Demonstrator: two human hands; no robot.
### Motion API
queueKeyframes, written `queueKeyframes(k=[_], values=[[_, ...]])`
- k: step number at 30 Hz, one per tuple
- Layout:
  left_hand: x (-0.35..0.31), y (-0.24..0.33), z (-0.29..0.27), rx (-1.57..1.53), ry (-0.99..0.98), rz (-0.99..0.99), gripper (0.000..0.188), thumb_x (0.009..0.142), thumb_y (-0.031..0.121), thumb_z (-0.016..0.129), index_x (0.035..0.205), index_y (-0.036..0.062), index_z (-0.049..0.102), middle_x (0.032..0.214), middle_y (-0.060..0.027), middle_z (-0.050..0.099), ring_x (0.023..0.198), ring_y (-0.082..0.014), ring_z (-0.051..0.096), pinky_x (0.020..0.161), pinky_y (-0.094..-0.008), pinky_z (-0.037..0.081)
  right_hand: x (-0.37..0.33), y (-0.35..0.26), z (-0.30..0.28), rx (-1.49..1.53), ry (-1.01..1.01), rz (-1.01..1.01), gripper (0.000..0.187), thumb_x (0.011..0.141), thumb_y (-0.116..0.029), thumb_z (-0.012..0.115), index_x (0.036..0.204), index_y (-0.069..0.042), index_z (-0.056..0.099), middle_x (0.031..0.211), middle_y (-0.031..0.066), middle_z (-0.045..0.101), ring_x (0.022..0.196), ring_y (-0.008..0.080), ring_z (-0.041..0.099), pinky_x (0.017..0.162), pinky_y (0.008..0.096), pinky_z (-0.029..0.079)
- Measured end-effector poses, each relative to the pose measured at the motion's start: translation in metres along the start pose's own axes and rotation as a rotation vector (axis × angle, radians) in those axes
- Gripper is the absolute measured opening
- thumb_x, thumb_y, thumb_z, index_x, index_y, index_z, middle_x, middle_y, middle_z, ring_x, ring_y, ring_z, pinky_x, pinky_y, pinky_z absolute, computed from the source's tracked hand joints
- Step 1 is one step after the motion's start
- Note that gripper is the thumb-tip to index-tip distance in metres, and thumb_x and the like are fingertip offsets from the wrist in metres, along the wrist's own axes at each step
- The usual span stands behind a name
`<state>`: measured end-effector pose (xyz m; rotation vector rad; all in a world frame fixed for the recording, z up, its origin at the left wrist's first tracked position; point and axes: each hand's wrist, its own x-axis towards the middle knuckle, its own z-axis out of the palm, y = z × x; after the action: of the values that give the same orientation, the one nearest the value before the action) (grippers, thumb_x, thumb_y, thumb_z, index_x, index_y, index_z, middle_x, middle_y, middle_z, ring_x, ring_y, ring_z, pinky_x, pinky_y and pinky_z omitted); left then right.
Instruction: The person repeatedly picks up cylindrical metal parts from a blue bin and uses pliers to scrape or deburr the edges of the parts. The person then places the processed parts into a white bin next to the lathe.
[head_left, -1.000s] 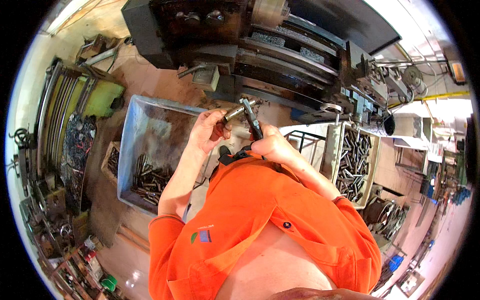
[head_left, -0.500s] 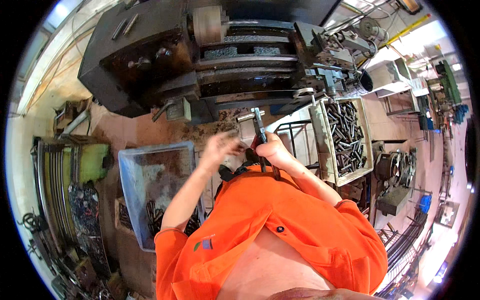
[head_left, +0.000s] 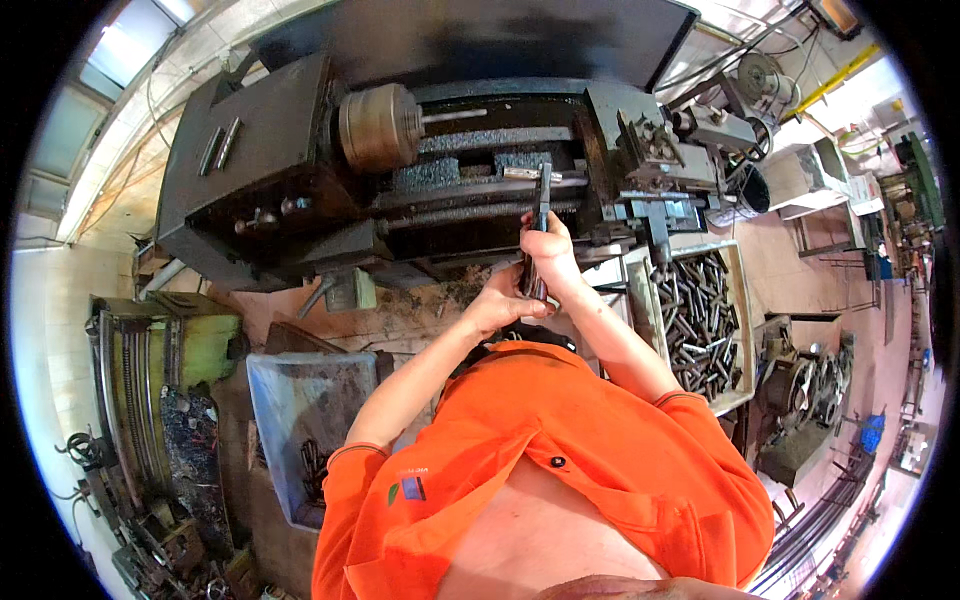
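Note:
My right hand [head_left: 545, 242] is closed around a pair of long pliers [head_left: 544, 190] with a grey metal head and dark handles. A short, shiny metal rod [head_left: 522, 174] lies crosswise at the jaws, over the lathe bed. Around the lower ends of the handles, my left hand [head_left: 508, 300] is closed, just below the right one. In front of both hands stands a dark lathe [head_left: 370, 215], its round chuck [head_left: 382, 127] to the left of the rod. A thin bar [head_left: 455, 116] sticks out of the chuck toward the right.
A wooden-sided box [head_left: 742, 330] heaped with short metal rods [head_left: 697, 320] stands at the right. On the left is a blue plastic bin [head_left: 268, 440] with some dark pieces inside. Two short rods [head_left: 228, 145] lie on the headstock. A green machine [head_left: 205, 335] stands far left.
The pliers and rod have risen and moved forward over the lathe bed. My left hand, blurred and apart before, has come onto the handles. The view has tilted, showing more of the lathe.

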<state>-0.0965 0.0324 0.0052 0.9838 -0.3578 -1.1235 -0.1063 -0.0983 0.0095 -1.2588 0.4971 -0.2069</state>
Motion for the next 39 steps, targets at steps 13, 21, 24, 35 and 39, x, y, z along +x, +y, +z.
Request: queueKeyframes(k=[13,21,24,35,39], values=[[0.083,0.044,-0.017,0.096,0.136,-0.058,0.045,0.059,0.019,0.075,0.095,0.0011,0.053,0.083,-0.0028,0.058,0.073,-0.0110,0.058,0.060,-0.0242,0.048,0.087,-0.048,-0.004,-0.317,0.005,-0.044,0.030,0.060,-0.016,0.055,0.083,0.002,0.049,0.072,0.0103,0.052,0.071,0.0176,0.049,0.064,0.0289,0.043],[0.075,0.061,-0.026,0.101,0.119,-0.054,0.044,0.061,0.018,0.070,0.097,-0.0006,0.052,0.083,-0.0032,0.058,0.072,-0.0109,0.057,0.062,-0.0242,0.047,0.093,-0.054,0.016,-0.352,-0.021,0.005,0.029,0.061,-0.015,0.056,0.082,0.003,0.049,0.072,0.0119,0.052,0.070,0.0195,0.050,0.064,0.0310,0.042],[0.064,0.063,-0.030,0.026,0.156,0.015,0.046,0.061,0.020,0.071,0.096,-0.0017,0.051,0.081,-0.0030,0.058,0.071,-0.0114,0.056,0.063,-0.0248,0.046,0.086,-0.062,0.036,-0.396,-0.027,0.027,0.026,0.062,-0.014,0.055,0.083,0.000,0.047,0.070,0.0064,0.047,0.067,0.0150,0.044,0.061,0.0281,0.039],[0.049,0.064,-0.057,0.017,0.140,0.035,0.036,0.061,0.016,0.073,0.086,-0.0027,0.054,0.071,-0.0027,0.056,0.059,-0.0087,0.051,0.050,-0.0220,0.039,0.084,-0.054,0.066,-0.430,-0.035,0.057,0.024,0.065,-0.013,0.054,0.085,-0.001,0.047,0.068,0.0058,0.047,0.063,0.0143,0.045,0.055,0.0298,0.040],[0.055,0.054,-0.054,-0.051,0.170,0.043,0.027,0.059,0.006,0.071,0.073,0.0030,0.048,0.065,0.0005,0.049,0.058,-0.0077,0.049,0.051,-0.0224,0.040,0.082,-0.067,0.064,-0.398,-0.028,0.182,0.020,0.065,-0.011,0.053,0.080,0.000,0.046,0.066,0.0070,0.048,0.060,0.0161,0.047,0.052,0.0309,0.040]])
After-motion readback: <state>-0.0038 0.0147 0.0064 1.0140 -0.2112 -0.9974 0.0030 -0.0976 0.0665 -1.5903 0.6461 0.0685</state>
